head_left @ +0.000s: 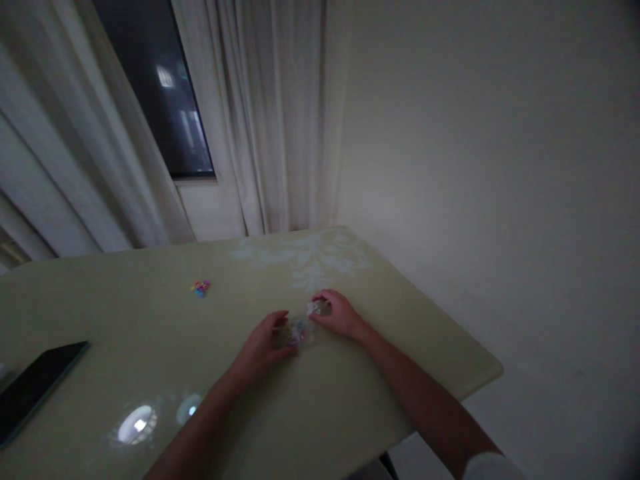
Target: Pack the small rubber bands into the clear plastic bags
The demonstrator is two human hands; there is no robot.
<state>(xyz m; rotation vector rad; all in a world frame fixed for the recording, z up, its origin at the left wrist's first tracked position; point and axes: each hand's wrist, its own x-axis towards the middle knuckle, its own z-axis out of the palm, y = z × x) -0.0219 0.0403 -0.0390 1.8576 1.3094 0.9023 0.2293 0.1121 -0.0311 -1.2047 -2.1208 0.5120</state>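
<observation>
My left hand (267, 343) curls its thumb and fingers around the side of a small clear container (302, 332). Pink, purple and blue bits show through its see-through wall; whether it is a box or a bag I cannot tell. Just beyond and to the right, my right hand (340, 315) pinches a small clear and whitish piece (317, 307) between thumb and fingers. The two hands are close together but apart, low over the pale green table (230, 427).
A little pile of colourful small pieces (201, 288) lies farther back on the left. At the left edge rests a dark flat tablet-like device (40, 387). Curtains (280, 120) and a wall (480, 173) border the table behind and to the right.
</observation>
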